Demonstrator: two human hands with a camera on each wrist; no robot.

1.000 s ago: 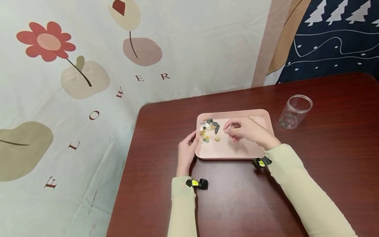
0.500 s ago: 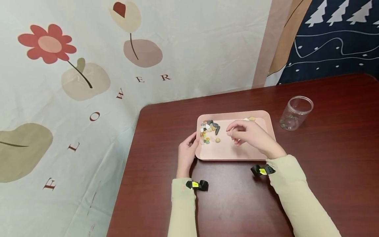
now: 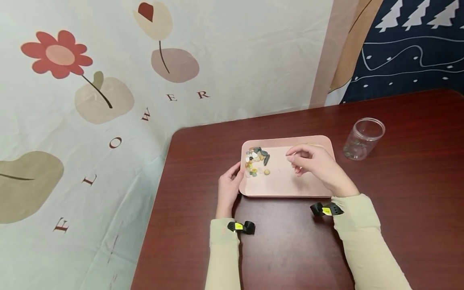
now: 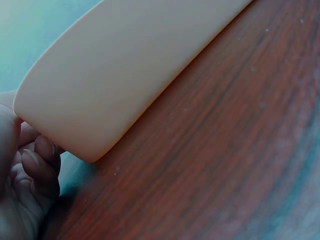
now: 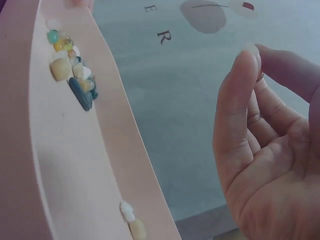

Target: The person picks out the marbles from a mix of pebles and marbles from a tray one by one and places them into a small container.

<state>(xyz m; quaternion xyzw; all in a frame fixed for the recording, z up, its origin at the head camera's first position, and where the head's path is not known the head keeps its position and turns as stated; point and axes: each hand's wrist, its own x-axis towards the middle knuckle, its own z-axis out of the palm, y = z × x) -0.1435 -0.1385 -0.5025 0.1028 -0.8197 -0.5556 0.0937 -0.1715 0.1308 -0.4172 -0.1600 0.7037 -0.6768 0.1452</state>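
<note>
A pink tray (image 3: pixel 282 187) lies on the table with a cluster of small pebbles (image 3: pixel 255 155) in green, yellow, white and dark grey at its left end. My left hand (image 3: pixel 228 187) grips the tray's left rim; in the left wrist view its fingers curl below the tray corner (image 4: pixel 90 145). Above the tray's right half, my right hand (image 3: pixel 313 165) pinches a small stone between thumb and fingertips; a brownish bit of it (image 5: pixel 260 76) shows in the right wrist view, the rest is hidden. A white pebble (image 5: pixel 127 211) and a tan pebble (image 5: pixel 137 229) lie at the tray's other end.
A clear jar (image 3: pixel 362 139) with some small greenish things at its bottom stands right of the tray. The dark red wooden table (image 3: pixel 282 249) meets a wall cloth (image 3: pixel 246 60) printed with flowers and letters behind it.
My right hand has drawn back to the right over the tray, away from the pebble cluster, fingertips still together. The left hand has stayed on the tray rim.
</note>
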